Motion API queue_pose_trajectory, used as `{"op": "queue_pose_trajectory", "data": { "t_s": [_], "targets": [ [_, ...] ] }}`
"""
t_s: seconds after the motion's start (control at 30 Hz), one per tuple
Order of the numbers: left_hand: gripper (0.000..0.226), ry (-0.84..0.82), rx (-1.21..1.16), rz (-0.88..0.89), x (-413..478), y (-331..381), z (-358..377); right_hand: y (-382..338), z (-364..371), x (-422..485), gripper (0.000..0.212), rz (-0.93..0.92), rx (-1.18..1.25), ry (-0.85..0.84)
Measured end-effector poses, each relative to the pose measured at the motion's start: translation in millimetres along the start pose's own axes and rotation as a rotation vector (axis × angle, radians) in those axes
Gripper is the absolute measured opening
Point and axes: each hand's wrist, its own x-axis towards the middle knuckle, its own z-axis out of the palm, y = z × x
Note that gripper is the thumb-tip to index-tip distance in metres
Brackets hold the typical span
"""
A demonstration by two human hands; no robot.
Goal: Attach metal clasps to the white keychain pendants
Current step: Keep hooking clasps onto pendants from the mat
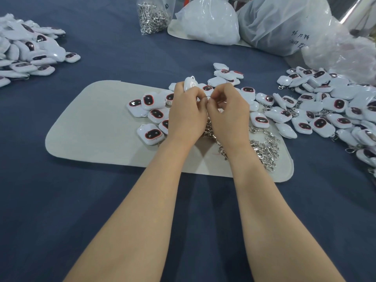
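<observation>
A small piecework assembly workshop is indicated. A beige felt mat (97, 127) is laid on a table covered in dark blue cloth (122, 58). Identical white keychain pendants (335, 104) are heaped on the mat's far edge, to its right and far to its left. Loose metal clasps (264, 149) are piled on its right end. Beyond it, a clear bag of clasps (151, 15) and hand-marked bulk plastic sacks (284, 27) are stacked.

I count one pendant (190, 83) in my left hand (186, 115) and one clasp (207, 96) pinched in my right hand (227, 115). One mat (91, 123) on the counter (122, 200). Three pendant heaps, each past counting: left heap (26, 51), middle heap (150, 110), right heap (329, 106). One loose clasp heap (262, 149). One bag of clasps (152, 17); at least two more bags (284, 23).
</observation>
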Motion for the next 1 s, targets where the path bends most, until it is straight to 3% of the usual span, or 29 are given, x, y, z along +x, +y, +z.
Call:
{"op": "queue_pose_trajectory", "data": {
  "t_s": [0.4, 0.8, 1.0],
  "targets": [
    [0.010, 0.046, -0.048, 0.075, 0.0, 1.3, -0.6, 0.1, 0.7, 1.9, 0.016, 0.149, 0.222, -0.013],
    [0.010, 0.036, -0.047, 0.098, 0.2, 2.0, -2.0, -0.5, -1.4, 1.7, 0.010, 0.090, 0.145, -0.005],
    [0.008, 0.029, -0.094, 0.090, -0.6, 3.3, -0.8, 1.6, -1.4, 2.4, 0.017, 0.145, 0.197, 0.036]
  ]
}}
